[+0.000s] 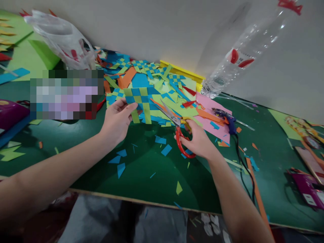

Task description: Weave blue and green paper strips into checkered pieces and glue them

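My left hand [116, 119] grips a woven square of blue and green paper strips [140, 101] by its left edge, holding it just above the green table [141, 175]. My right hand [198, 140] is closed through the red and yellow handles of a pair of scissors [177, 130]. The scissors' blades are open and point up-left toward the right edge of the woven square. A heap of other woven pieces and strips of blue, green and orange paper [152, 76] lies right behind both hands.
A clear plastic bottle [238, 57] leans against the wall at the back right. A glue gun [226, 118] with a black cord lies on pink paper. A plastic bag [63, 40] sits back left. Paper offcuts litter the table; purple boxes [307, 189] stand at the right.
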### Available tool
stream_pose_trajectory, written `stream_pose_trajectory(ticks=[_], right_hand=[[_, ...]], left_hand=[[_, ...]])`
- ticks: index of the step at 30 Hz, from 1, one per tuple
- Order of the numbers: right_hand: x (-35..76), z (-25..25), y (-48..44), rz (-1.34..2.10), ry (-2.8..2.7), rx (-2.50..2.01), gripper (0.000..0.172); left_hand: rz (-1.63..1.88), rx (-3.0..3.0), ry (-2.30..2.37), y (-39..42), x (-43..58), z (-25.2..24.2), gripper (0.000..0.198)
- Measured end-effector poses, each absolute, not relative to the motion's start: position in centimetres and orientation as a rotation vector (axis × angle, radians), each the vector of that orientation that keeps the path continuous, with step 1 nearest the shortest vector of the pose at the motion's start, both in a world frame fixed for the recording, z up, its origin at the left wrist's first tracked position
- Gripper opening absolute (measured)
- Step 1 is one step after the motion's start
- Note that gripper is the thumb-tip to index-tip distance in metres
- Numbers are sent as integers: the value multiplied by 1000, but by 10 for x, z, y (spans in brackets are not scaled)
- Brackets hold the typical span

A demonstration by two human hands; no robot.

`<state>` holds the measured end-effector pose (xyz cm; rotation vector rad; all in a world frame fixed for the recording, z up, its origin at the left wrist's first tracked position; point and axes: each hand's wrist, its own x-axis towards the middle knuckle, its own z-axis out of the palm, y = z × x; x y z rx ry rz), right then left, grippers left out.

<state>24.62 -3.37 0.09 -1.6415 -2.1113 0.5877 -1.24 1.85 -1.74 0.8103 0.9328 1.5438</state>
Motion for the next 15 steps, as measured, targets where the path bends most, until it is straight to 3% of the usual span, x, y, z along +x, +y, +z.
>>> stream_pose_trajectory(ticks=[5,15], right_hand=[[247,0,-34,668,-2116,-1659,51],[245,4,-34,662,-2143,-1602,42]], left_hand=[[1525,818,884,17,-12,-15,12],[1497,804,904,17,-12,-16,14]])
